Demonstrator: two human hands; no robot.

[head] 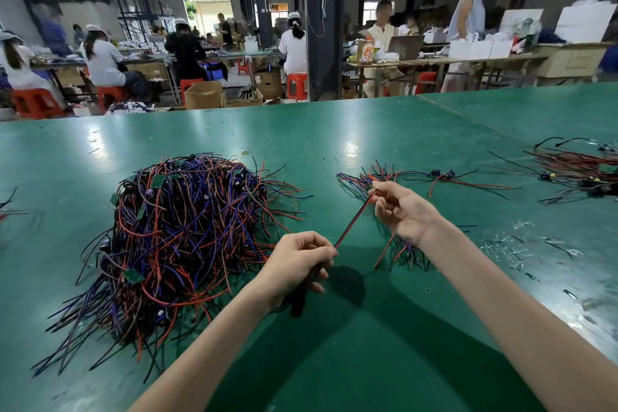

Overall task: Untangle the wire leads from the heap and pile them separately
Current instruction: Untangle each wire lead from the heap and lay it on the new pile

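Red-and-black wire lead ran diagonally, near end pinched by the left hand, far end by the right hand. Sorted pile lay under the right hand; tangled heap sat leftward.

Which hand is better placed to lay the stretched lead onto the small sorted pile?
Right, probably. The right hand pinches the lead by its far end right at the small pile, while the left hand grips the near end closer to the big heap.
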